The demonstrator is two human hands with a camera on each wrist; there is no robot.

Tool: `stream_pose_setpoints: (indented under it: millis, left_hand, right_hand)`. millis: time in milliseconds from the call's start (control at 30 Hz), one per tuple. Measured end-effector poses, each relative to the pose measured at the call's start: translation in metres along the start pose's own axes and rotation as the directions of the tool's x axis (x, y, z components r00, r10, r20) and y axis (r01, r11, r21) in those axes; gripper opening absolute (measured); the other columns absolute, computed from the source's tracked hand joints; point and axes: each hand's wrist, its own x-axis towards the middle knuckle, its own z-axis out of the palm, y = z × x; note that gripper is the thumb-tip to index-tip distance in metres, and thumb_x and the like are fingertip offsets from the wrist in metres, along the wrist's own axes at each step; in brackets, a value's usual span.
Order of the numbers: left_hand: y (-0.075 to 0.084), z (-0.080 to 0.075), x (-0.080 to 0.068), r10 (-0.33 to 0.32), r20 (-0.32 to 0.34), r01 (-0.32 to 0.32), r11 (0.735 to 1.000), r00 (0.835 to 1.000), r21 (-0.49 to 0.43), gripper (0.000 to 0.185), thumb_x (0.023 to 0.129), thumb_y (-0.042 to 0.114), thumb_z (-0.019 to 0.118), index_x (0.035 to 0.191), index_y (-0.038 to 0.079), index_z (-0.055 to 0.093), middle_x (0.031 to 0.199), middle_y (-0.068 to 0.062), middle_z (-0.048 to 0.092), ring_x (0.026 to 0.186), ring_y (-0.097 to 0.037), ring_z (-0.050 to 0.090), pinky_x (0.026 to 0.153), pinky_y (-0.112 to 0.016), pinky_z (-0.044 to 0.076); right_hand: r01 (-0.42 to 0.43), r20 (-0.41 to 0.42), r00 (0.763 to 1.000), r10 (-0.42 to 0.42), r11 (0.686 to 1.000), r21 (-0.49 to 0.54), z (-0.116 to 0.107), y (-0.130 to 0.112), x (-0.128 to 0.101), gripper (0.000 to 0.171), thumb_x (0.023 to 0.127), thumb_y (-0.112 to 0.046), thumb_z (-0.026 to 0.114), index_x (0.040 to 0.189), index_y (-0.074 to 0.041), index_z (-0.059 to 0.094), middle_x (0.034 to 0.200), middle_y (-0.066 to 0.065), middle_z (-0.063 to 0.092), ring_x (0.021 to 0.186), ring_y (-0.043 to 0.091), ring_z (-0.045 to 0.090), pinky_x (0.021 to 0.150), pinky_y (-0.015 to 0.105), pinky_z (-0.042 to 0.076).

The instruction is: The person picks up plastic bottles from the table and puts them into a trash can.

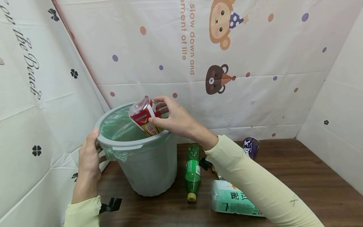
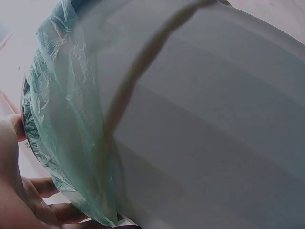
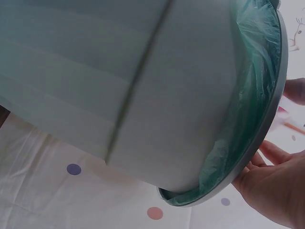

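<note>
My left hand (image 1: 89, 157) grips the near left rim of a grey trash bin (image 1: 153, 170). In the left wrist view, its fingers curl under the rim beside the overhanging bag. A thin green bin bag (image 1: 113, 129) lines the bin and folds out over the rim. Over the bin's mouth my right hand (image 1: 178, 118) holds a clear plastic container with a red and yellow label (image 1: 144, 116), tilted, its lower end by the right rim. From the right wrist camera, the bin wall (image 3: 176, 95) fills most of the view and hides most of the container.
A green plastic bottle (image 1: 193, 176) lies right of the bin, its yellow cap toward me. Further right are a green-labelled plastic package (image 1: 235, 200) and a purple can (image 1: 250, 147), both partly behind my right sleeve. Printed cloth walls (image 1: 158, 78) stand behind the brown table (image 1: 286, 176).
</note>
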Motion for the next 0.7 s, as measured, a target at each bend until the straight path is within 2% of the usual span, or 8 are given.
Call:
stream_pose_setpoints:
  millis: [367,700]
  left_hand:
    - [0.0002,-0.0005,-0.0001,-0.008,-0.007,0.008,1.0,1.0,0.014,0.045,0.108,0.058,0.05,0.122,0.02,0.069,0.105,0.008,0.073,0.103,-0.013,0.062,0.072,-0.029,0.052]
    - [-0.0003,-0.0002,-0.0021,0.007,-0.011,-0.006,1.0,1.0,0.026,0.044,0.109,0.057,0.049,0.125,0.021,0.068,0.109,0.006,0.072,0.107,-0.015,0.061,0.073,-0.028,0.052]
  right_hand:
    - [-0.001,-0.004,1.0,0.001,1.0,-0.009,-0.0017,-0.0002,-0.0041,0.064,0.102,-0.026,0.074,0.157,-0.014,0.044,0.141,0.002,0.058,0.127,0.017,0.058,0.1,0.041,0.053]
    - [0.009,-0.034,0.999,-0.007,0.998,0.056,-0.0051,-0.0006,-0.0069,0.06,0.102,-0.025,0.074,0.154,-0.014,0.048,0.139,0.003,0.059,0.127,0.019,0.06,0.1,0.043,0.053]
